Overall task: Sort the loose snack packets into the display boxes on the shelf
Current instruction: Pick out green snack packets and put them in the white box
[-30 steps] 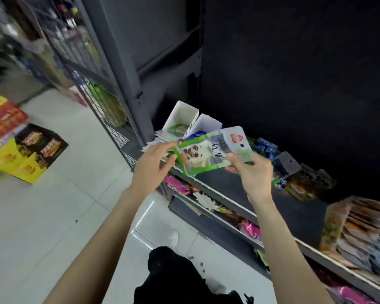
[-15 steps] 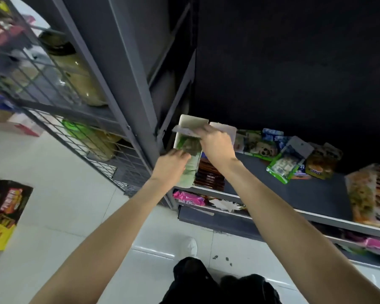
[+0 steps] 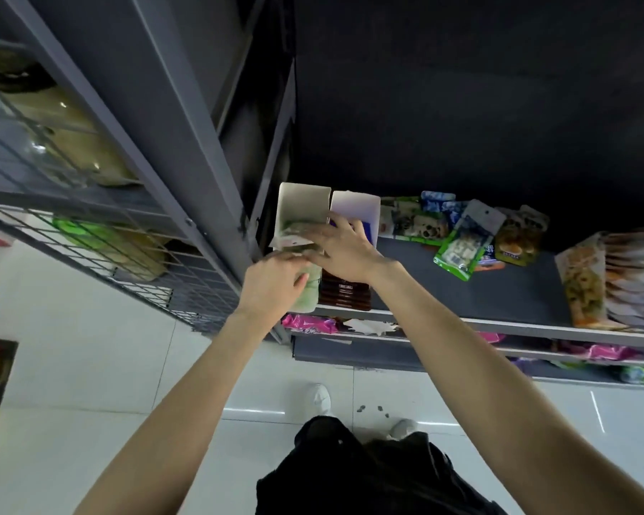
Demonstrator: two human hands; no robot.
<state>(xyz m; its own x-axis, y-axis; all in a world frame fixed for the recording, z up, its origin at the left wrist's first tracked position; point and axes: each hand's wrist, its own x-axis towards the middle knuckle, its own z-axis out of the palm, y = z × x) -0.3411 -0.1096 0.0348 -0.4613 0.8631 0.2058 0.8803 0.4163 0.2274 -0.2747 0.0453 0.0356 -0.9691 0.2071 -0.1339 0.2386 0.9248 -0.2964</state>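
At the dark shelf (image 3: 499,291), sorting looks only partly done. I work at the left display box (image 3: 302,202), against the shelf's left end, where green packets (image 3: 298,232) lie stacked inside. My right hand (image 3: 344,250) spreads flat over them, fingers straight; my left hand (image 3: 272,288) cups the box's front, though blur hides whether it pinches a packet. Farther along the shelf, beyond the second box (image 3: 356,206), loose packets (image 3: 458,247) lie unsorted, my judgement of what remains.

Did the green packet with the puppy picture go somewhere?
Yes. The green packet went from mid-air, right of the left display box, down into that box.
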